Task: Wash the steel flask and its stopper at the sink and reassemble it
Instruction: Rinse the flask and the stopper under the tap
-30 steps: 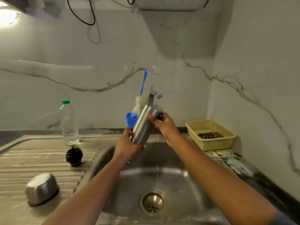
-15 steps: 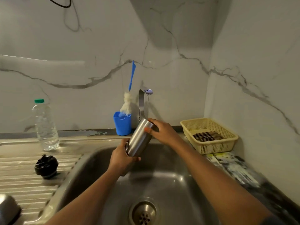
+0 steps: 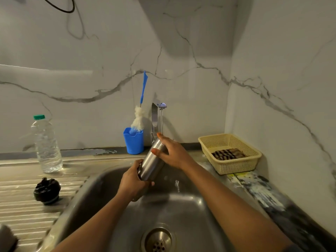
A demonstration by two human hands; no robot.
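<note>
Nearest, the drain sits in the floor of the sink, and the frame cuts off its lower edge. At the lower left corner a dull grey object is mostly out of view and cannot be identified. The black stopper stands alone on the ribbed draining board, well apart from the flask.

The left hand wraps its fingers round the bottom end of the steel flask, which is held tilted above the basin, top end toward the wall. The right hand curls round the top end and hides the mouth.

Behind them the tap rises at the wall; whether water runs is unclear. Just left of it a blue cup holds a bottle brush. Farther left stands a clear plastic bottle. To the right, a cream basket contains a dark striped item, possibly a cloth.
</note>
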